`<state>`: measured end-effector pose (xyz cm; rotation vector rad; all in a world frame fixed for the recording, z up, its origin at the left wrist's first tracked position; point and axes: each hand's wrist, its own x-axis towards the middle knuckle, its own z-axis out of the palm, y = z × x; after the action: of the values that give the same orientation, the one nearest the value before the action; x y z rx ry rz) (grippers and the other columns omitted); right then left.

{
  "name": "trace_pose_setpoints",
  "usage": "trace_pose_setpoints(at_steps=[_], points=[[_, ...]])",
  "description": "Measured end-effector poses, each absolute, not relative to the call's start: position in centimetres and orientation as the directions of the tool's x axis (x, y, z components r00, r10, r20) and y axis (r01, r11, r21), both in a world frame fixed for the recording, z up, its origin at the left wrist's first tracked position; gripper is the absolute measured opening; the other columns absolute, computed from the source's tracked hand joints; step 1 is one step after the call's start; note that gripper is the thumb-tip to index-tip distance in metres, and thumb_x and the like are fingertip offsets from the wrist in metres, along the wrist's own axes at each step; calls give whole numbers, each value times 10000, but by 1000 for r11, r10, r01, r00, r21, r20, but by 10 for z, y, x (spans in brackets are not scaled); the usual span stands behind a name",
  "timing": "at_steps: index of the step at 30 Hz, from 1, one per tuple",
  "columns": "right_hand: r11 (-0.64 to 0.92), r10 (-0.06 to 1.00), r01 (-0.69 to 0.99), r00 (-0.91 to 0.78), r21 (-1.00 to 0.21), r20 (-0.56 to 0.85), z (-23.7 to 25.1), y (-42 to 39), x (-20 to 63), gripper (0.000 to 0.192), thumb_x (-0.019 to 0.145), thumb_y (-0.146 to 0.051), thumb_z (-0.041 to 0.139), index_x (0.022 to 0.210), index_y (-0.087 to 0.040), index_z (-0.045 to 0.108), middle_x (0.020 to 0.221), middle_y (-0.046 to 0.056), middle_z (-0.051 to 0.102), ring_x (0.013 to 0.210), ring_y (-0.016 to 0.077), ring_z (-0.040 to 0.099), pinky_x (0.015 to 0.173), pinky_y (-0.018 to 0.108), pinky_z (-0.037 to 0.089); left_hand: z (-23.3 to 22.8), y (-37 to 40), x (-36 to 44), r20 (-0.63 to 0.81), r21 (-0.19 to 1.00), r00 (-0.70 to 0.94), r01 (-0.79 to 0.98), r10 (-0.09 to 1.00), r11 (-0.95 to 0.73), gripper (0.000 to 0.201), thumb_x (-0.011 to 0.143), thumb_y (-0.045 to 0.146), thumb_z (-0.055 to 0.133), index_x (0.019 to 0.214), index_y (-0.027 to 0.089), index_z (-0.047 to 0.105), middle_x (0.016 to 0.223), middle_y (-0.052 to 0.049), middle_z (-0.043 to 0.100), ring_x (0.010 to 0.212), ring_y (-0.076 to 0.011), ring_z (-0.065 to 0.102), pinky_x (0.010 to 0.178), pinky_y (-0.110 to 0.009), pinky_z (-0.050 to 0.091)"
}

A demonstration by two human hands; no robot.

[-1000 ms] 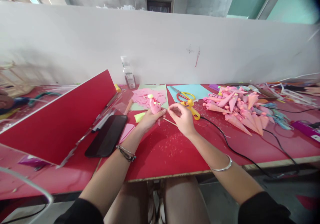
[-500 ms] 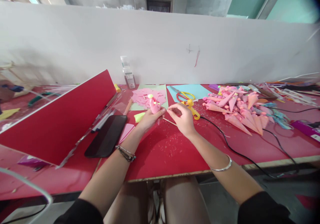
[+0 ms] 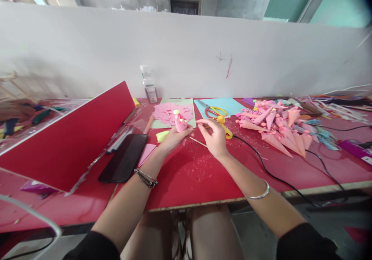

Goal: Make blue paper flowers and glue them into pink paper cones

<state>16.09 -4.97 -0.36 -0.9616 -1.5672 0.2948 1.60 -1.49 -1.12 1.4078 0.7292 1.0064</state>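
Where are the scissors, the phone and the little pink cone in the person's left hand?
scissors (image 3: 214,112), head view, on the red and yellow handles.
phone (image 3: 124,157), head view, middle of its dark screen.
pink cone (image 3: 180,123), head view, on its body above the left hand (image 3: 172,139).

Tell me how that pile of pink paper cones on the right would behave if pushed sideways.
The pink cones look like thin rolled paper, so probably very light and easily crushed. Loosely heaped on the red table, they would likely scatter rather than slide together. Their tapered shape suggests single ones would roll in arcs.
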Motion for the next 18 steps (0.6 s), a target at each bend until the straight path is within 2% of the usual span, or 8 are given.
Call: trace_pose_setpoints(at_steps=[5,11,15,18], points=[[619,738,357,42,-700,674,-7,-48,161,240,844,-232,413,1002,-235,593,910,34,637,799,150,601,758,311,489,-14,-14,16,169,981,411,-155,896,-114,218,701,349,618,770,151,557,622,0,530,463,-52,380,446,-208,259],[623,733,344,58,-703,678,-4,-51,160,187,823,-287,462,880,-213,624,779,29,633,697,145,597,663,286,496,-15,-13,16,145,985,369,-141,918,-99,214,666,316,654,775,135,621,674,-22,554,560,-74,447,534,-219,328],[629,710,386,70,-675,701,-2,-52,159,154,809,-251,478,861,-215,618,814,30,626,745,148,592,678,282,494,-13,-15,17,146,984,381,-147,913,-96,230,661,299,656,815,129,642,649,-18,550,544,-73,431,521,-220,319],[640,703,383,60,-666,709,-2,-51,160,182,818,-215,452,905,-221,611,872,35,621,800,147,587,724,285,493,-10,-16,17,147,986,380,-134,913,-103,201,665,303,650,763,128,635,622,-14,534,540,-73,421,513,-219,309]])
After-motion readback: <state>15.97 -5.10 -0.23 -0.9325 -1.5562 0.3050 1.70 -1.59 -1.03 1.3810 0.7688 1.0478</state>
